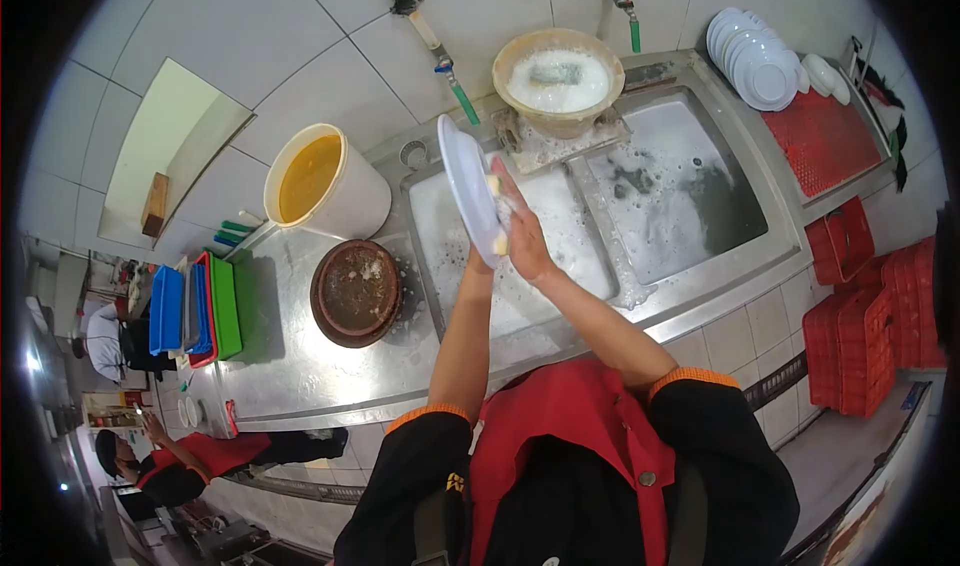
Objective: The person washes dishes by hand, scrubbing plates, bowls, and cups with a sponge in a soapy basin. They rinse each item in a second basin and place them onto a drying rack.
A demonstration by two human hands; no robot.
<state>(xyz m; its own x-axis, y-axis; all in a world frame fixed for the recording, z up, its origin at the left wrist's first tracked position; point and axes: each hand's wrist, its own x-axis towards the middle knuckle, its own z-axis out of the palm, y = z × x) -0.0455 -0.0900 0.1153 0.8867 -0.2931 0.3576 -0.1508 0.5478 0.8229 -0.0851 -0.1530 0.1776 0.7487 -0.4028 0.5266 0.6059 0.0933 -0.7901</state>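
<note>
Head view — the left hand (pixel 478 258) holds a white plate (pixel 468 188) on edge over the soapy sink (pixel 560 236); the right hand (pixel 522 241) presses a sponge (pixel 497 188) against it, grip closed on it.

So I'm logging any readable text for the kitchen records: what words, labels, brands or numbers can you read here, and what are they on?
No text can be read in this view.
Small yellow mark on the black sleeve: too small and blurred to read.
White plate, held in the left hand and wiped by the right hand: no print visible.
White bucket and red crates: no labels visible.
</note>
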